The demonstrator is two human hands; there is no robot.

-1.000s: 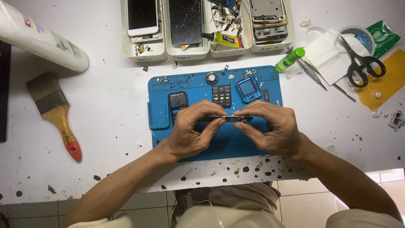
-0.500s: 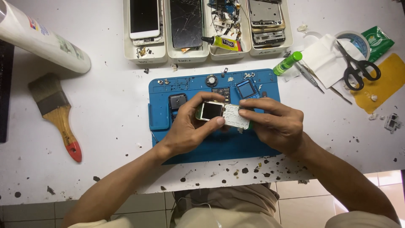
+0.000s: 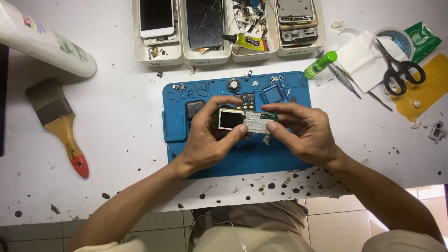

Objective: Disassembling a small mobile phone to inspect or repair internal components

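Both hands (image 3: 261, 133) gripping phone board (image 3: 245, 120), four trays (image 3: 158, 55) holding phones, glue.

A green circuit board (image 3: 245, 120) with a glossy dark screen and a pale, dimpled keypad sheet is seen above a matt blue rubbery mat (image 3: 242, 158). The white bench (image 3: 116, 116) looks smooth but chipped and speckled. A wooden-handled brush (image 3: 58, 123), white plastic trays (image 3: 158, 53) and crumpled tissue paper (image 3: 361, 58) are shown.
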